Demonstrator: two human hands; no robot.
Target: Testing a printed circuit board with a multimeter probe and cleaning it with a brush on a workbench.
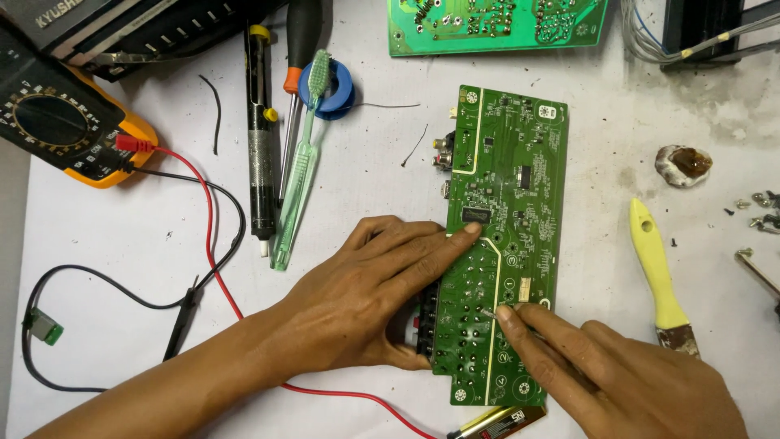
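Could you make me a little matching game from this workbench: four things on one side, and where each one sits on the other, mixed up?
Things:
1. multimeter
2. toothbrush
3. yellow-handled brush
4. left hand

Places:
A. right of the long green circuit board
B. top left corner of the table
C. pressing on the board's left edge
D. lying beside the desoldering pump

Pairs: 1-B, 2-D, 3-A, 4-C
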